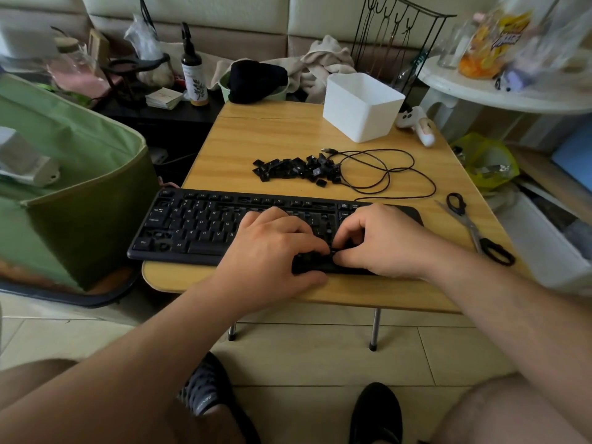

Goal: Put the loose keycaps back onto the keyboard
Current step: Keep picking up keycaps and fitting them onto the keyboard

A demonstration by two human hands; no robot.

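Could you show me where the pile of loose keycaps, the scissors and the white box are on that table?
pile of loose keycaps (293,169), head view: middle of the heap.
scissors (473,228), head view: on the blades near the pivot.
white box (360,118), head view: its front-left wall.

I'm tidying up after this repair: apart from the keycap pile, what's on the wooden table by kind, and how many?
Keyboard: 1
Black cable: 1
Scissors: 1
White bin: 1
White handheld device at the table's far right edge: 1
Total: 5
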